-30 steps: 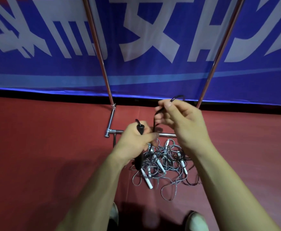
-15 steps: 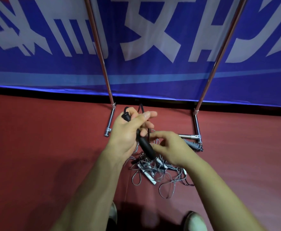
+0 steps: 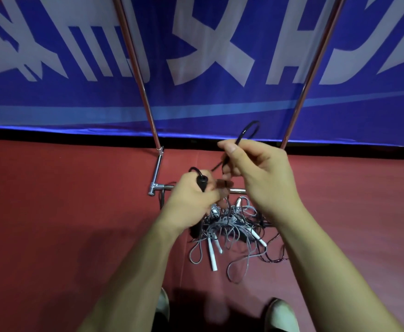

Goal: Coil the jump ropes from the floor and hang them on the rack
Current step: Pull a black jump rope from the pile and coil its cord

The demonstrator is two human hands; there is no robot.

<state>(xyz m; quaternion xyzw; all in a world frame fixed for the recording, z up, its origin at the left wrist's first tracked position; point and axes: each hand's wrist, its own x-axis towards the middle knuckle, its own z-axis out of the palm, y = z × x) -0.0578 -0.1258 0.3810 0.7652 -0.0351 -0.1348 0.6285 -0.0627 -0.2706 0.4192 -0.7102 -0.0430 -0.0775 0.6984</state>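
Observation:
My left hand (image 3: 191, 200) grips the black handle (image 3: 202, 182) of a jump rope, its top end sticking up out of my fist. The black cord (image 3: 246, 131) runs from it up to my right hand (image 3: 260, 173), which pinches it and holds a loop raised above the fingers. Below both hands a tangled pile of grey and dark jump ropes (image 3: 232, 226) with white handles lies on the red floor. The chrome rack (image 3: 156, 173) stands behind the pile, its two uprights rising out of the top of the frame.
A blue banner with white characters (image 3: 208, 56) hangs along the wall behind the rack. Red floor (image 3: 52, 212) spreads to both sides. The toes of my shoes (image 3: 281, 315) show at the bottom edge, close to the pile.
My right hand has risen from beside the handle, drawing the black cord up into a loop. My left hand has dropped slightly and still grips the handle.

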